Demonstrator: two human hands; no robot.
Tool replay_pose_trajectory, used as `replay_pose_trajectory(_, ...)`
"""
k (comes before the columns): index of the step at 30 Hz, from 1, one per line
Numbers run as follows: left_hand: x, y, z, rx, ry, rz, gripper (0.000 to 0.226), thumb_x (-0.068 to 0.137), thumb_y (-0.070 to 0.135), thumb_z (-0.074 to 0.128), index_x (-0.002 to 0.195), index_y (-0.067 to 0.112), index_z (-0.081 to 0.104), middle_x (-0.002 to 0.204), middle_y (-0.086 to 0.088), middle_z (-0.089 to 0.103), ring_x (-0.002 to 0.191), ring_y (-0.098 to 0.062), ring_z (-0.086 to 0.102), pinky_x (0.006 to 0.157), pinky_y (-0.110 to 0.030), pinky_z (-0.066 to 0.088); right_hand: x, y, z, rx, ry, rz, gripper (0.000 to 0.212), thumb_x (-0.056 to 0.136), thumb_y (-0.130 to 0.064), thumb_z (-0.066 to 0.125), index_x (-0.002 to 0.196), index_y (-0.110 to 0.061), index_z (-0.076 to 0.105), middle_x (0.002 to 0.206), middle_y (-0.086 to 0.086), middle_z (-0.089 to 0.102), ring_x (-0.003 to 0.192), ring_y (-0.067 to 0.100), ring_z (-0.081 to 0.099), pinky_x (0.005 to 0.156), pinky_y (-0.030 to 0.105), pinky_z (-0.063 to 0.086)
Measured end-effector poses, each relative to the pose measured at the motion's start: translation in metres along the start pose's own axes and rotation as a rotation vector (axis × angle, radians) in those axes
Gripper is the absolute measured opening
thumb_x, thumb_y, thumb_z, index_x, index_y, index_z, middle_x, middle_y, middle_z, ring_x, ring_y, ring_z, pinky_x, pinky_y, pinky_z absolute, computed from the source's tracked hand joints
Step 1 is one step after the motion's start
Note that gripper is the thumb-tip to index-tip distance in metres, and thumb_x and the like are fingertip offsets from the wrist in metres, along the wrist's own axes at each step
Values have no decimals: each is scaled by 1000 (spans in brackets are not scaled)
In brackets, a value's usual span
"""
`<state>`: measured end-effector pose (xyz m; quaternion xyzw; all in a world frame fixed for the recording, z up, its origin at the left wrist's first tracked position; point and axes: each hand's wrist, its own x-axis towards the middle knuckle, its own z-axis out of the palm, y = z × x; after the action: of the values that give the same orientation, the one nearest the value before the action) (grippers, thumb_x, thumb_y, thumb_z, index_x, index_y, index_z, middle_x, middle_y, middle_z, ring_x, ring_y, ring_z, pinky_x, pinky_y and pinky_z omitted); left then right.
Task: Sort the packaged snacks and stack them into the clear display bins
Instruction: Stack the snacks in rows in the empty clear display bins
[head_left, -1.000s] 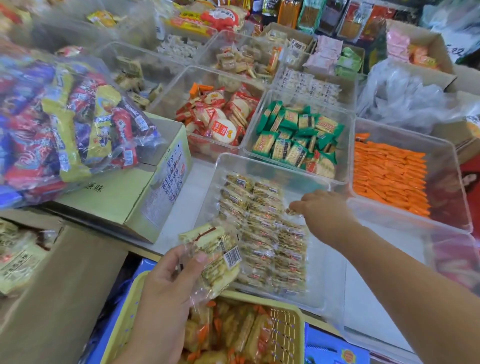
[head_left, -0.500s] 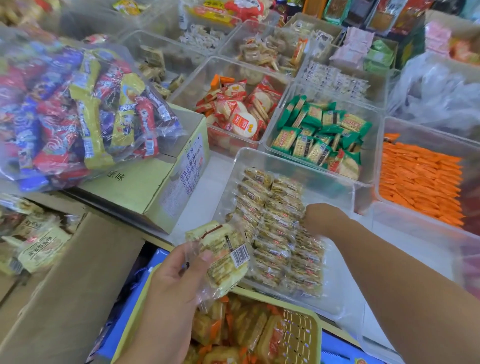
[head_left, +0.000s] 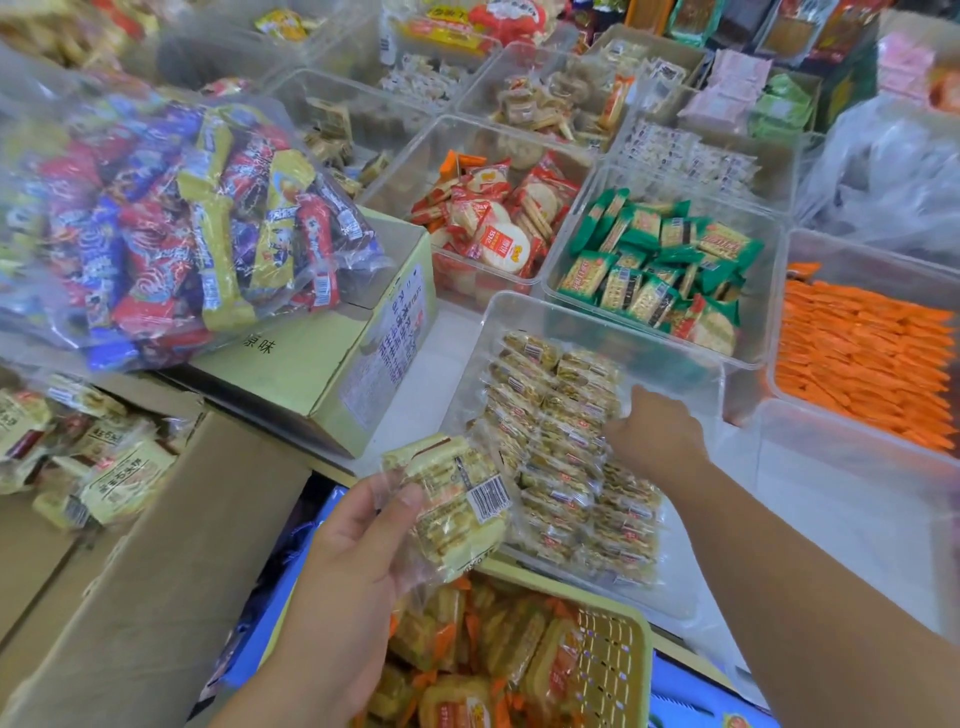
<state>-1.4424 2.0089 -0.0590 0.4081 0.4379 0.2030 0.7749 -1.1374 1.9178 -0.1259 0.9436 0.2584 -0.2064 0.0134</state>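
Packets (head_left: 452, 504) sit gripped in the left hand (head_left: 353, 551) as supply; the right hand (head_left: 657, 436), grip hidden, seems to straighten those in the bin (head_left: 623, 332).

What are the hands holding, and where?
The left hand holds a snack pack by its left edge, thumb on front. The right hand is in the bin, fingers hidden: cannot tell.

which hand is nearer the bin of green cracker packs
Right: the right hand is in the clear bin bordering the green cracker bin; the left hand is farther back.
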Motion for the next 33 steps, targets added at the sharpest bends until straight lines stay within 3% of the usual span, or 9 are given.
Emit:
replay_pose_trajectory(5,-1,0,14,10,93,-22,39,69,41,79,98,15,76,104,-17,74,84,-34,66,65,-42,62,-115,-22,-20,642,174,-477,60,86,-61,67,141,-45,49,133,-20,56,114,-2,57,89,21,53)
replay_pose_trajectory(9,-10,2,34,150,-46,15,31,67,46,82,79,19,74,84,-5,73,67,-20,65,61,-39,59,-184,-33,-8,411,99,-694,102,68,-85,64,153,-51,21,161,-22,23,146,0,25,111,26,31)
replay_pose_trajectory(12,-18,3,46,278,-103,50,46,67,65,84,80,22,75,73,-2,68,60,-16,60,52,-27,52,-196,-28,-3,413,123,-623,94,73,-62,67,155,-49,24,166,-22,11,151,3,17,118,28,29)
replay_pose_trajectory(15,-23,5,48,329,-98,8,60,67,81,64,99,33,80,84,-21,72,69,-32,59,62,-38,61,-204,-16,-3,638,73,-574,82,72,-47,62,150,-45,39,160,-26,29,146,-8,27,115,16,30)
replay_pose_trajectory(18,-26,7,46,347,-69,-1,47,78,78,64,100,39,80,85,-4,78,70,-31,66,67,-41,65,-208,-4,-7,1192,-84,-365,58,65,-41,64,123,-42,66,124,-18,69,108,-1,64,86,17,51)
replay_pose_trajectory(21,-26,7,42,420,-3,42,28,82,61,72,94,37,79,72,19,72,63,-11,65,74,-48,65,-203,4,-9,1840,-404,-67,58,63,-31,60,117,-11,67,112,10,75,84,25,69,61,30,45)
replay_pose_trajectory(24,-27,6,40,468,-59,49,49,65,75,71,99,41,77,86,19,75,67,-10,65,76,-41,64,-203,2,-8,1829,-525,-64,61,70,-25,56,127,-3,59,114,22,72,83,28,68,60,32,43)
replay_pose_trajectory(29,-29,7,49,316,-254,-26,31,85,58,73,100,31,78,104,-4,79,93,-24,77,74,-38,64,-212,-7,-12,1614,-532,-96,50,63,-38,65,103,-10,75,92,16,75,71,23,67,56,30,43)
replay_pose_trajectory(33,-24,6,56,329,-135,21,15,89,34,75,86,20,75,94,-17,75,79,-26,75,63,-47,64,-214,-14,-9,1271,-123,-115,49,69,-62,68,108,-33,71,92,-14,75,81,6,70,70,26,57)
